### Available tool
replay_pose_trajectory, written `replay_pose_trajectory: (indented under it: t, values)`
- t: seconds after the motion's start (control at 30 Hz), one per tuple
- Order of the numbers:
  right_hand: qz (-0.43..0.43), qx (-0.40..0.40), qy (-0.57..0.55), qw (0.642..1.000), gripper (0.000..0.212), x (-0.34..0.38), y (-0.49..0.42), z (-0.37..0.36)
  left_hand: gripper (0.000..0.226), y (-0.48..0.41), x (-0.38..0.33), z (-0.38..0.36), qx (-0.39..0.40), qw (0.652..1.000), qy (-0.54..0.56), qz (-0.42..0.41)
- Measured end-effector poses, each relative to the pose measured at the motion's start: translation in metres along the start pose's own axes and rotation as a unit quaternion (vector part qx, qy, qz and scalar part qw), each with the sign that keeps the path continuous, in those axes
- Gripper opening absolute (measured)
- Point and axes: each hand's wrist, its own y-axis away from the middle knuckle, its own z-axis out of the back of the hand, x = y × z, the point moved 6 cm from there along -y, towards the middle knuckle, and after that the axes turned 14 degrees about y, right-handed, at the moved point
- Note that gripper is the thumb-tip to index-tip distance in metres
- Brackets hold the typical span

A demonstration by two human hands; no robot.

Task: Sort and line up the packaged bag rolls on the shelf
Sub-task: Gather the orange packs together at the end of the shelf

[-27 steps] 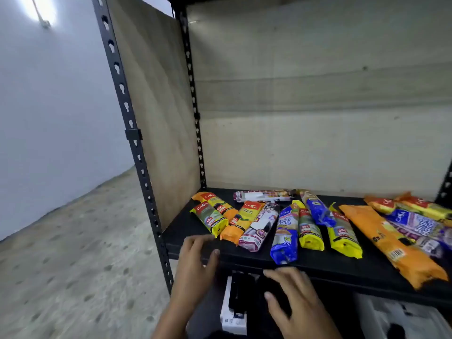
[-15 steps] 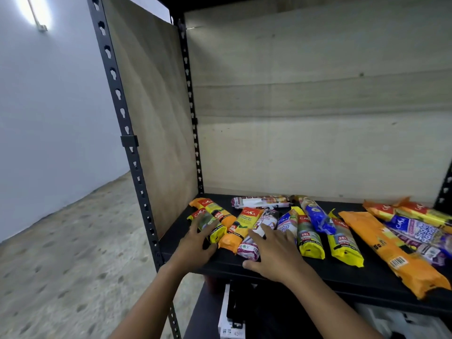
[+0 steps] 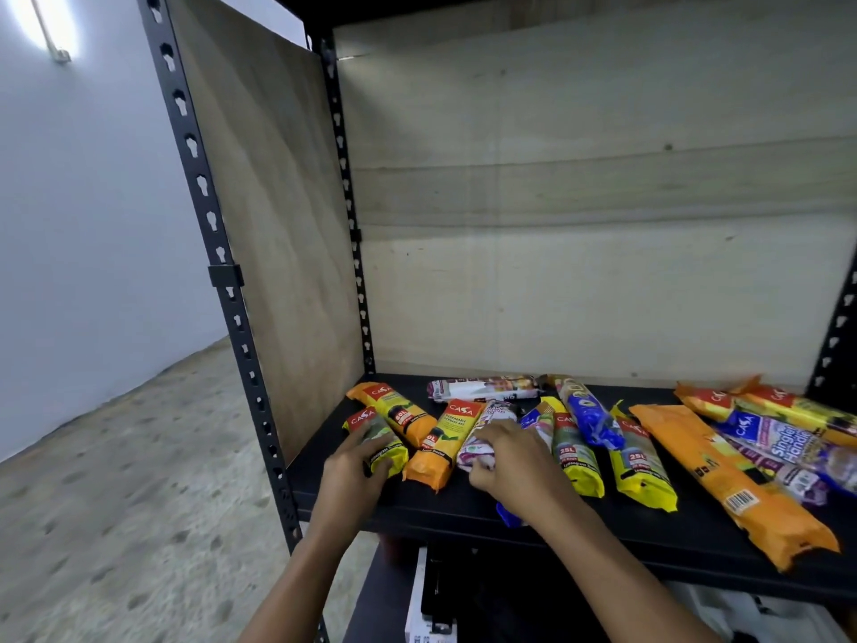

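Bag rolls (image 3: 575, 452) are in glossy, crinkly plastic wrap w/ printed labels. Shelf (image 3: 463, 512) is matt black, smooth. Uprights (image 3: 218, 252) are black painted metal w/ punched slots. Side & back panels (image 3: 579, 187) are bare plywood, dull, grainy. Floor (image 3: 116, 503) is rough speckled concrete.

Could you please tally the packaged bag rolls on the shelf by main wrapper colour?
Orange rolls: 5
Yellow rolls: 3
Blue rolls: 3
White or purple rolls: 3
Total: 14
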Motion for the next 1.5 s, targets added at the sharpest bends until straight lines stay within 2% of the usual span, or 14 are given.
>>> replay_pose_trajectory:
  t: [0.1,0.2,0.33,0.47,0.83,1.0,1.17,1.27,1.37,1.5]
  values:
    - [-0.035,-0.055,-0.109,0.992,0.043,-0.015,0.008,0.017,0.035,0.006,-0.017,-0.001,-0.027,0.999,0.018,-0.034]
    - [-0.057,-0.122,-0.167,0.977,0.036,-0.035,0.020,0.033,0.037,0.006,-0.044,-0.013,-0.022,0.996,0.059,-0.070]
    - [-0.060,-0.211,-0.187,0.958,0.032,-0.063,0.041,0.056,0.037,0.001,-0.089,-0.044,0.015,0.988,0.087,-0.128]
    - [-0.052,-0.260,-0.159,0.951,0.034,-0.100,0.058,0.068,0.036,-0.003,-0.127,-0.087,0.073,0.980,0.098,-0.157]
    - [-0.058,-0.243,-0.085,0.965,0.035,-0.159,0.075,0.041,0.032,-0.003,-0.154,-0.157,0.170,0.963,0.113,-0.174]
    - [-0.095,-0.208,-0.131,0.965,0.035,-0.163,0.082,0.022,0.033,-0.002,-0.146,-0.166,0.195,0.961,0.083,-0.175]
    - [-0.100,-0.176,-0.133,0.970,0.045,-0.160,0.085,0.017,0.040,0.000,-0.148,-0.168,0.214,0.958,0.062,-0.181]
    - [-0.110,-0.141,-0.083,0.980,0.063,-0.155,0.085,0.024,0.042,0.001,-0.148,-0.161,0.215,0.956,0.069,-0.187]
    - [-0.079,-0.154,-0.066,0.983,0.074,-0.136,0.082,0.040,0.041,-0.003,-0.145,-0.147,0.197,0.960,0.085,-0.177]
    - [0.007,-0.141,-0.110,0.984,0.067,-0.087,0.070,0.054,0.035,-0.015,-0.129,-0.120,0.146,0.974,0.090,-0.146]
